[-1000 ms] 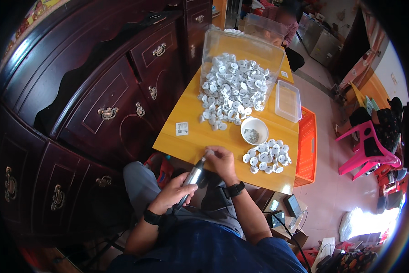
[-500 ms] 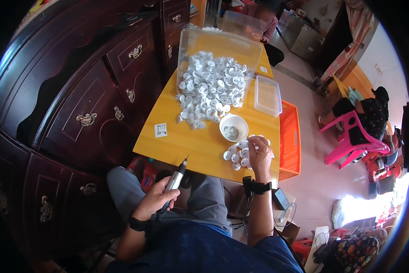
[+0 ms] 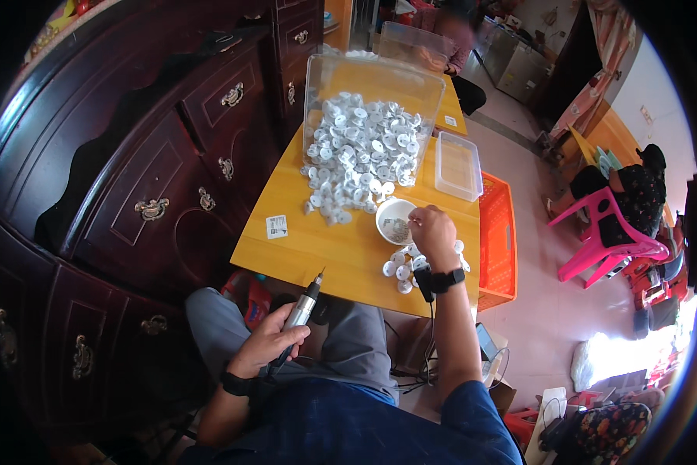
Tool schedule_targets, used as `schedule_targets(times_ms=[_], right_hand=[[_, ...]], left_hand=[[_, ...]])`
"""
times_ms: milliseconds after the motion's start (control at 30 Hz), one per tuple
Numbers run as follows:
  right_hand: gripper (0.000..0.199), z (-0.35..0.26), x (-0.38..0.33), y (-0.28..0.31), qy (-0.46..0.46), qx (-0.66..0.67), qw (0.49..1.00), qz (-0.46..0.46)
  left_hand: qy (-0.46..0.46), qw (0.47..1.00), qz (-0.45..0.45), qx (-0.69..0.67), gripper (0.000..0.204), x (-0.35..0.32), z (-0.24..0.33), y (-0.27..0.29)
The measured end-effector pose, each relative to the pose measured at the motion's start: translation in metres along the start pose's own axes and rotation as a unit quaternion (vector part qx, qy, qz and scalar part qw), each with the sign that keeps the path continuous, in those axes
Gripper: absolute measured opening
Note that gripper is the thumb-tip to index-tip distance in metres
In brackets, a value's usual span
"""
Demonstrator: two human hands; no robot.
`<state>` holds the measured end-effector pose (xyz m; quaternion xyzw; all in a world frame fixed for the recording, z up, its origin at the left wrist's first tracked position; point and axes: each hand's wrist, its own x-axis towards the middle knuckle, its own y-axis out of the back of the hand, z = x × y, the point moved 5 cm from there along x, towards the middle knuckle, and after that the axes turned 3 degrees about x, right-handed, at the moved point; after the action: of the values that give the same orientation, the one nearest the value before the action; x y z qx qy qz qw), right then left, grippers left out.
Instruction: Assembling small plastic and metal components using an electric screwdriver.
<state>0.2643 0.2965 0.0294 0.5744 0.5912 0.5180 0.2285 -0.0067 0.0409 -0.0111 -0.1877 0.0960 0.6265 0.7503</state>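
The left hand held the silver driver by its barrel, tip by the near edge of the tabletop, likely for control; the right hand stood at the white bowl, its grip indiscernible; white discs lay near the right corner, presumably for short reach.

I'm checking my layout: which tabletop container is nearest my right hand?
The round white bowl, with your right hand at its right edge; the clear plastic boxes sit farther off.

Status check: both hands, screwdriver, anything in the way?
Left hand gripping screwdriver. Right hand at white bowl, grip unclear. No obstruction seen; white pieces close beside bowl.
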Motion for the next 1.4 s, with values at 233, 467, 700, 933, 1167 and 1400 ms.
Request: schedule_targets(times_ms=[233, 467, 700, 933, 1167, 1400], right_hand=[[0.019, -0.002, 0.026, -0.059, 0.02, -0.165, 0.969, -0.184], [0.021, -0.004, 0.027, -0.062, 0.002, -0.151, 0.972, -0.181], [0.02, -0.005, 0.025, -0.044, 0.002, -0.06, 0.991, -0.117], [0.014, -0.016, 0.012, -0.022, -0.02, 0.266, 0.963, 0.046], [0.007, -0.09, -0.034, -0.061, -0.085, 0.628, 0.768, -0.093], [0.006, -0.126, -0.062, -0.097, -0.115, 0.682, 0.706, -0.151]], left_hand=[[0.007, 1.0, -0.004, -0.008, 0.047, -0.001, 0.001, -0.001], [0.015, 1.0, 0.007, -0.006, 0.048, -0.002, 0.0, -0.001], [0.002, 1.0, 0.001, -0.002, 0.046, -0.003, -0.001, 0.002], [-0.013, 1.0, -0.01, 0.004, 0.045, 0.0, -0.003, 0.0], [-0.038, 0.999, -0.016, -0.004, 0.049, -0.005, 0.005, -0.002], [-0.08, 0.997, -0.017, -0.01, 0.057, -0.011, 0.003, 0.003]])
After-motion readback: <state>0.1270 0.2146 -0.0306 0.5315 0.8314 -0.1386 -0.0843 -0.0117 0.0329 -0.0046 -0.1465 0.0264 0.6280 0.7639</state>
